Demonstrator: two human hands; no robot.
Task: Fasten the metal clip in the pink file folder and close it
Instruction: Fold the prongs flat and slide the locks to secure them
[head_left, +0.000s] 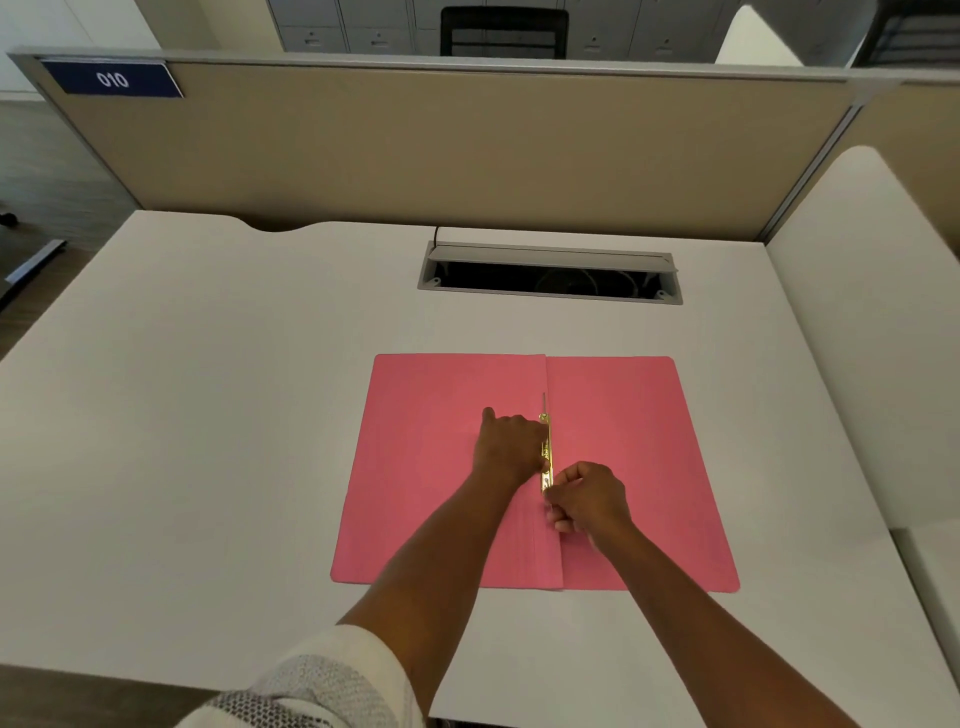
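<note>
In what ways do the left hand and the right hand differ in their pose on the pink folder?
The left hand lies knuckles up beside the middle of the metal clip, thumb stretched away from it; the right hand is curled at the clip's near end. The left hand rests on the left leaf of the pink folder; the right hand sits at the fold and on the right leaf. Both touch the clip, and the folder lies open.

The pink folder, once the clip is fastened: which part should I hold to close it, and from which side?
Probably take the left cover's outer edge from the left. The pink folder lies open and flat, the metal clip runs along its center fold, and both hands are busy there, so that free edge can swing over the fold.
</note>
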